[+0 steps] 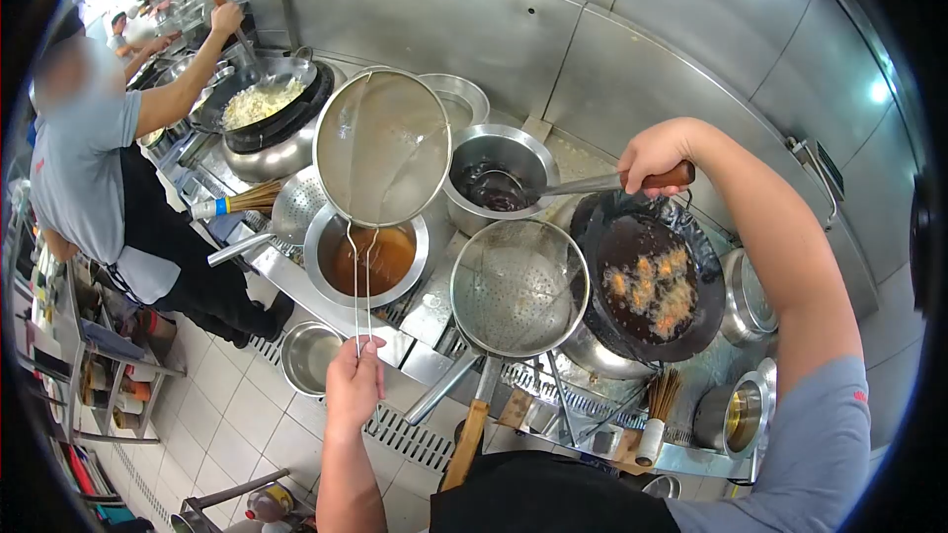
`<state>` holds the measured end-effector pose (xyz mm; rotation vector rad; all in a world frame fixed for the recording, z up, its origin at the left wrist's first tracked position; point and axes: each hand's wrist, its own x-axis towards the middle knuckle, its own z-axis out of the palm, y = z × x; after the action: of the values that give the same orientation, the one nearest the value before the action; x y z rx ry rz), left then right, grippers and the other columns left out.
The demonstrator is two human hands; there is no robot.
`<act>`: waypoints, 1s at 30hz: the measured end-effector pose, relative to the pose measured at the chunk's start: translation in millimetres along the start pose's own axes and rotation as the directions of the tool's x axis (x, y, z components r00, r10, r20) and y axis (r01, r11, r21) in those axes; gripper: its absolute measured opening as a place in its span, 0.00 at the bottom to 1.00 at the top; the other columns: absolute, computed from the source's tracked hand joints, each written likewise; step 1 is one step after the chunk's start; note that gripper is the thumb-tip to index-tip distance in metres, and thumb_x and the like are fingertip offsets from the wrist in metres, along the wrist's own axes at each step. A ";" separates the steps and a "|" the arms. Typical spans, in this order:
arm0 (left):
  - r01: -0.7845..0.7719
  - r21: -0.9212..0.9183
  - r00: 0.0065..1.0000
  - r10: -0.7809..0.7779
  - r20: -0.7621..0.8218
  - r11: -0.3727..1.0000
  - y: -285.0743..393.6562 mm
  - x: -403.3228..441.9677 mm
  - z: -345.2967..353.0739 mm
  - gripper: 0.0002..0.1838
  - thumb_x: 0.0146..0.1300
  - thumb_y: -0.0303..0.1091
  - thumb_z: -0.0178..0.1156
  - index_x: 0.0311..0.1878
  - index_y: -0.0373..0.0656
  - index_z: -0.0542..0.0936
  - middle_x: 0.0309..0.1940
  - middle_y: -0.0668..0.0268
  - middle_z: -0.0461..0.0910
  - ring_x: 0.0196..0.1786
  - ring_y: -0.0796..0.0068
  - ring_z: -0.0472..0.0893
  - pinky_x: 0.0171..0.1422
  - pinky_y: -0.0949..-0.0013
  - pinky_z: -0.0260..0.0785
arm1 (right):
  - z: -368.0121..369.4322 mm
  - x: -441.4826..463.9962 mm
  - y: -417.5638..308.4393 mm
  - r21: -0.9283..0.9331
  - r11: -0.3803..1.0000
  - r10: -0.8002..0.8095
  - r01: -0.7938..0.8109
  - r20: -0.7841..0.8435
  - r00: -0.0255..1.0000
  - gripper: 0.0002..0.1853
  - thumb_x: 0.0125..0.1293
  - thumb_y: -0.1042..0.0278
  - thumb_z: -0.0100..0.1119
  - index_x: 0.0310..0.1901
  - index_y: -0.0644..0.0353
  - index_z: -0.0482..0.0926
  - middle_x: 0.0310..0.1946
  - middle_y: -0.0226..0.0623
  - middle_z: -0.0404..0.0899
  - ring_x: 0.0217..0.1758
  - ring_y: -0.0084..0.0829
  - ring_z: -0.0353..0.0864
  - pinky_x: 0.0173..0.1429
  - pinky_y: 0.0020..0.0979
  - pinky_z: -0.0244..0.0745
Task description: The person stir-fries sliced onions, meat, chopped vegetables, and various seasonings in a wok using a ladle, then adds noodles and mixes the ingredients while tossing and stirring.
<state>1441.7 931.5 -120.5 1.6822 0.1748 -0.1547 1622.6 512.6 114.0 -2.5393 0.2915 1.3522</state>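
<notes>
My left hand (355,383) is closed round the wire handle of a large fine-mesh strainer (383,146), raised above a pot of orange-brown liquid (367,265). My right hand (656,158) grips the wooden handle of a ladle (583,185). The ladle's bowl dips into a deep metal pot (504,152) with dark contents. To the right, battered pieces (652,288) fry in dark oil inside a black wok (705,326). A perforated skimmer (519,288) with a mesh strainer on it lies between the pot and my body.
At left a co-worker (94,178) stirs pale food in another wok (259,104). Bamboo brushes (664,397) and a small oil pot (733,418) stand at the front right. A steel bowl (310,359) sits low by the counter edge. A steel splash wall (434,20) closes the back.
</notes>
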 end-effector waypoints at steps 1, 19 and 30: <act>0.000 -0.001 1.000 0.000 -0.001 1.000 -0.6 0.2 -2.0 0.14 0.75 0.35 0.48 0.45 0.32 0.76 0.15 0.71 0.69 0.15 0.83 0.67 0.20 0.74 0.59 | -1.8 7.3 7.8 0.173 0.985 -0.001 -0.017 0.102 0.995 0.09 0.68 0.66 0.53 0.46 0.60 0.76 0.21 0.32 0.73 0.16 0.24 0.72 0.16 0.30 0.64; -0.053 0.045 0.995 0.057 -0.080 0.998 31.6 23.6 6.9 0.14 0.74 0.35 0.48 0.44 0.33 0.77 0.16 0.70 0.70 0.14 0.81 0.68 0.20 0.74 0.61 | 133.0 53.6 54.8 0.992 0.122 -0.483 0.016 0.045 0.875 0.15 0.68 0.64 0.53 0.49 0.67 0.69 0.23 0.31 0.71 0.15 0.21 0.68 0.11 0.22 0.57; -0.158 0.214 0.983 0.174 -0.056 0.964 52.7 56.9 22.9 0.13 0.72 0.35 0.49 0.42 0.34 0.77 0.15 0.68 0.71 0.14 0.78 0.70 0.19 0.70 0.62 | 179.8 19.9 51.3 0.984 -0.161 -0.482 0.079 -0.148 0.864 0.15 0.69 0.65 0.50 0.50 0.67 0.68 0.23 0.33 0.70 0.14 0.23 0.68 0.09 0.22 0.57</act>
<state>1508.2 904.2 -83.6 1.9050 0.0735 0.0164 1477.7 518.5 -5.8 -0.8878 0.4061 0.6651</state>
